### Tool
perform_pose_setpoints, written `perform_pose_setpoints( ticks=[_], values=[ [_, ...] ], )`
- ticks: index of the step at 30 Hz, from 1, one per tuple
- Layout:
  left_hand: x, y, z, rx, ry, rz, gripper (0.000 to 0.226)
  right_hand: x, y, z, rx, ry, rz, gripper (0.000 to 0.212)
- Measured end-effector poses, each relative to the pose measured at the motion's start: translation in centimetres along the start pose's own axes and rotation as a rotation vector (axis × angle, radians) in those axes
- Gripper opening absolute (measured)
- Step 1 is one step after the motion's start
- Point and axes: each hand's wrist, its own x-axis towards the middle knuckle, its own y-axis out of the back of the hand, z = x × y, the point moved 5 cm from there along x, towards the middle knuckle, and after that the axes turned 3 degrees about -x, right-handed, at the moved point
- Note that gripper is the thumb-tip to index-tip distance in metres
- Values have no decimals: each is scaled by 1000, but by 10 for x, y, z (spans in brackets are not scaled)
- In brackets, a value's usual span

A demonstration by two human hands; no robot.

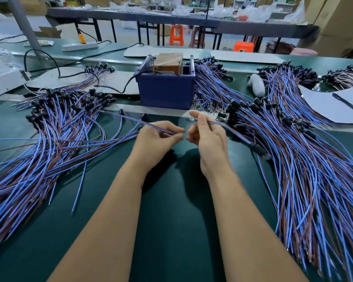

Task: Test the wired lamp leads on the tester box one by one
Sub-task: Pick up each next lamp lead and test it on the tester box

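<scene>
Lamp leads: two in hand, one per hand, above the green table (171,200) just in front of the blue tester box (166,89). Left hand (157,137) pinches one lead (130,120) between thumb and fingers near its wire end; this lead runs up and left to a black lamp cap. Right hand (209,137) pinches a second lead (232,132), which runs right and down to a blurred black cap. The pinched wire ends nearly meet between the hands; contact cannot be told. Large pile of blue-and-brown leads (49,143) on the left, another pile (306,159) on the right. Pen (346,102) on white paper (324,106), far right.
</scene>
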Motion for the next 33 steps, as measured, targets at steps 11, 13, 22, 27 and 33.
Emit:
perform_pose_setpoints(
  ticks=[11,13,22,27,33],
  values=[
    [-17,-48,14,104,-19,-365,30,5,22,8,-256,-29,221,30],
    [-18,-50,16,20,43,-328,19,5,20,9,-300,-70,202,28],
    [-24,-59,10,84,132,-351,24,27,100,-62,-1267,-66,119,32],
    [-24,-59,12,100,124,-343,22,37,150,-88,-1565,-128,152,23],
    [-24,-60,12,55,127,-328,22,27,155,-81,-1771,-212,157,28]
  ],
)
